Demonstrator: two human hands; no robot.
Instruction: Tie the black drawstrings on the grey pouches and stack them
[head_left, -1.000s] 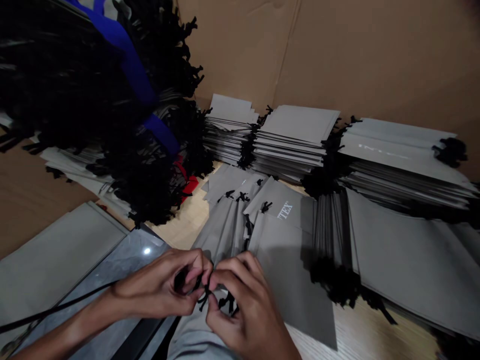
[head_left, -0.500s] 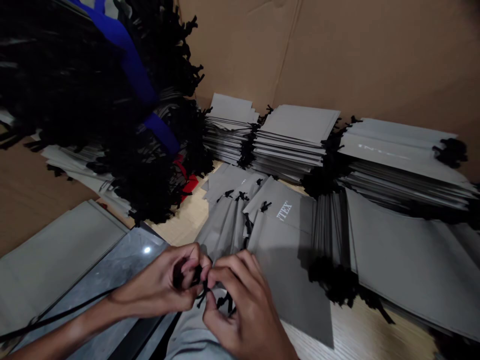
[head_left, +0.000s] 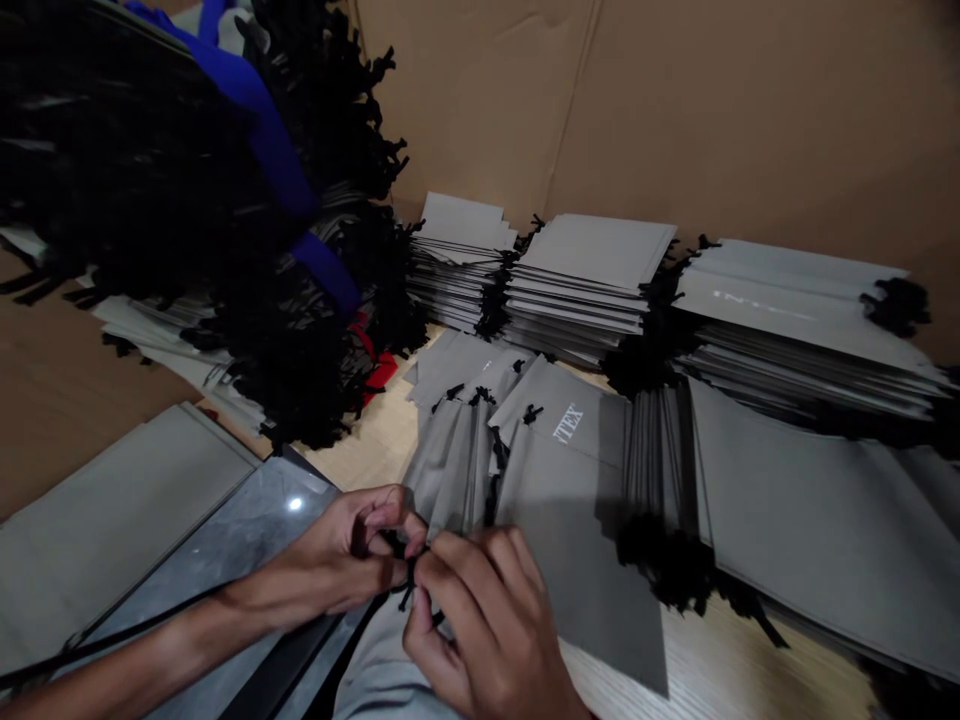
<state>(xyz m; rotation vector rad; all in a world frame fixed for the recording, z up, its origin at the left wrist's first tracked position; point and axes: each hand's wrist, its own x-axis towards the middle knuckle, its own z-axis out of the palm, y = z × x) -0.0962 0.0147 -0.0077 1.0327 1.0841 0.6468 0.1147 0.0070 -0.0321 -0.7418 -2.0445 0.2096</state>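
My left hand (head_left: pixel 349 555) and my right hand (head_left: pixel 484 610) meet low in the middle of the view. Between their fingertips is a black drawstring cord (head_left: pixel 409 585), its loose ends hanging below the pinch. Both hands are closed on this cord; the exact knot or loop is hidden by the fingers. Just beyond them lie grey fabric pouches (head_left: pixel 454 450) with black knotted cords. Beside my right hand a flat grey pouch with white lettering (head_left: pixel 577 490) rests on the table.
Stacks of grey pouches (head_left: pixel 592 250) with black cord ends line the cardboard wall (head_left: pixel 712 110). At upper left is a large black-tasselled bundle bound by a blue strap (head_left: pixel 277 160). A glossy grey surface (head_left: pixel 247 520) and another grey pouch stack (head_left: pixel 112 530) lie left of my arm.
My hands stay together on the cord. The fingers of my right hand have drawn in closer over it and sit slightly lower, and my left fingers have shifted a little.
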